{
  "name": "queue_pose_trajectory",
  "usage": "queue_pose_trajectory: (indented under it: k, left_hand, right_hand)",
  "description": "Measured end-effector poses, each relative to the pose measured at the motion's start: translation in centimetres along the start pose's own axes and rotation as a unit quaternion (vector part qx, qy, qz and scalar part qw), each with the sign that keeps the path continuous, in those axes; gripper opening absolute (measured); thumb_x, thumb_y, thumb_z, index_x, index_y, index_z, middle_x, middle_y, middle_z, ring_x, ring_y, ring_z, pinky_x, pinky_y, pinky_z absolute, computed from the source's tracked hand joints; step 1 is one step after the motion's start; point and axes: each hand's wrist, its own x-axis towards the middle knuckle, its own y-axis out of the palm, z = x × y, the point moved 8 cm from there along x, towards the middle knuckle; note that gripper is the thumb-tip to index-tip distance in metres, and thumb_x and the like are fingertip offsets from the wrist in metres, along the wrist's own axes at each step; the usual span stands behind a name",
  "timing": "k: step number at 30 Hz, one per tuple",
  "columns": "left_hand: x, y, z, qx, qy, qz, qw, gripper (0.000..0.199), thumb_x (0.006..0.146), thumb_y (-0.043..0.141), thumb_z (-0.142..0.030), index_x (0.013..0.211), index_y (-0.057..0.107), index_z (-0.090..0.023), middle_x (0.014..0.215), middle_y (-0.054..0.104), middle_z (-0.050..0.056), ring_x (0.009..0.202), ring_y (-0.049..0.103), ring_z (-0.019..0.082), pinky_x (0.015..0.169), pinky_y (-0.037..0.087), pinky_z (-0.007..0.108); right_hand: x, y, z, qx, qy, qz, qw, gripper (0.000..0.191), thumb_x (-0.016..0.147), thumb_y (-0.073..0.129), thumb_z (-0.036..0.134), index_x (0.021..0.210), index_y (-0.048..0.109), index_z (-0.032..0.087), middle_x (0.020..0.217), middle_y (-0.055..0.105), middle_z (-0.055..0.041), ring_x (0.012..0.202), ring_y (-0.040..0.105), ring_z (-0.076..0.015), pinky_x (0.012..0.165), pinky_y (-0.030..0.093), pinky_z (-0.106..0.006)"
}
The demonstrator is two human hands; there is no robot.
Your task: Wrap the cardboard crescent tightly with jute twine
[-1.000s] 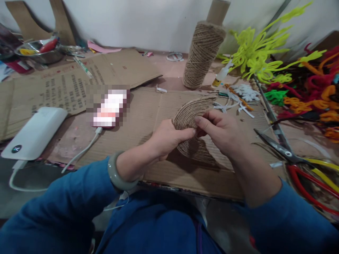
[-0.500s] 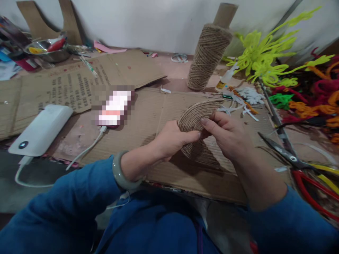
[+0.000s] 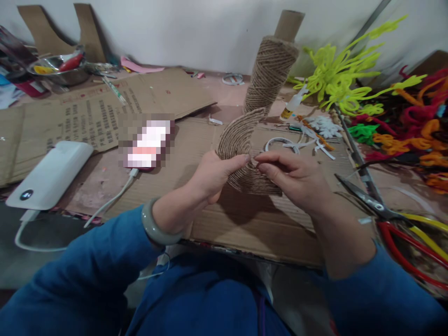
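Note:
A curved, crescent-like piece of coiled brown twine (image 3: 234, 135) is held above the cardboard. My left hand (image 3: 213, 175) grips its left side, the thumb pressed on the twine rows. My right hand (image 3: 292, 177) is at the inner edge of the curve, thumb and forefinger pinched together; what lies between the fingertips is too small to make out. Behind the piece stands a spool of twine (image 3: 271, 70) on a cardboard tube. A white ring (image 3: 282, 143) lies just beyond my right hand.
Cardboard (image 3: 168, 196) covers the work surface. Scissors (image 3: 376, 205) with red handles lie at the right, near colourful fuzzy stems (image 3: 385, 140). A glue bottle (image 3: 292, 105) stands by the spool. Phone (image 3: 149, 142) and white power bank (image 3: 51, 175) are left, with cables.
The twine piece has moved left and turned, its upper tip now pointing up. My right hand's fingers have shifted from its upper end to the inner curve. The white ring has come into view.

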Motion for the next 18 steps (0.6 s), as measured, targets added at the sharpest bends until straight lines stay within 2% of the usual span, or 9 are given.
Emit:
queue_pose_trajectory:
  k: [2, 4, 8, 12, 18]
  left_hand:
    - [-0.1, -0.1, -0.3, 0.000, 0.008, -0.009, 1.000, 0.022, 0.063, 0.080, -0.021, 0.083, 0.071, -0.016, 0.078, 0.074, 0.002, 0.076, 0.070, 0.019, 0.075, 0.054, 0.032]
    - [-0.2, 0.0, -0.4, -0.001, 0.014, -0.011, 1.000, 0.020, 0.064, 0.079, -0.021, 0.081, 0.070, -0.016, 0.077, 0.073, 0.001, 0.076, 0.069, 0.018, 0.076, 0.053, 0.032]
    - [-0.3, 0.2, -0.4, 0.007, 0.021, -0.008, 1.000, 0.018, 0.064, 0.079, -0.022, 0.078, 0.070, -0.015, 0.074, 0.072, 0.001, 0.074, 0.069, 0.018, 0.076, 0.053, 0.033]
    - [-0.4, 0.2, -0.3, -0.003, 0.019, -0.013, 1.000, 0.020, 0.062, 0.081, -0.021, 0.077, 0.070, -0.014, 0.071, 0.071, 0.000, 0.069, 0.068, 0.016, 0.072, 0.054, 0.030]
    - [-0.3, 1.0, -0.2, -0.062, -0.006, 0.036, 0.997, 0.026, 0.065, 0.083, -0.032, 0.080, 0.071, -0.014, 0.075, 0.075, 0.003, 0.072, 0.070, 0.019, 0.077, 0.056, 0.034]
  right_hand:
    - [-0.2, 0.3, 0.5, -0.040, -0.017, 0.001, 0.999, 0.013, 0.083, 0.062, 0.027, 0.088, 0.072, 0.020, 0.080, 0.070, -0.0034, 0.072, 0.062, -0.0158, 0.068, 0.049, -0.029]
    - [-0.2, 0.6, 0.3, -0.043, 0.004, 0.002, 0.999, 0.015, 0.084, 0.061, 0.030, 0.089, 0.071, 0.019, 0.076, 0.069, -0.0027, 0.067, 0.059, -0.0150, 0.064, 0.046, -0.029]
    - [0.0, 1.3, -0.4, -0.010, 0.055, 0.028, 0.998, 0.019, 0.082, 0.060, 0.034, 0.077, 0.066, 0.017, 0.059, 0.057, 0.0016, 0.054, 0.048, -0.0120, 0.055, 0.038, -0.027]
    - [0.1, 1.5, -0.2, -0.026, 0.064, 0.035, 0.997, 0.018, 0.081, 0.057, 0.031, 0.069, 0.062, 0.018, 0.051, 0.048, 0.0042, 0.047, 0.040, -0.0099, 0.050, 0.033, -0.026]
    - [0.2, 0.6, -0.4, -0.030, 0.061, 0.004, 0.998, 0.018, 0.078, 0.056, 0.032, 0.069, 0.062, 0.018, 0.053, 0.048, 0.0033, 0.048, 0.038, -0.0099, 0.050, 0.031, -0.026]
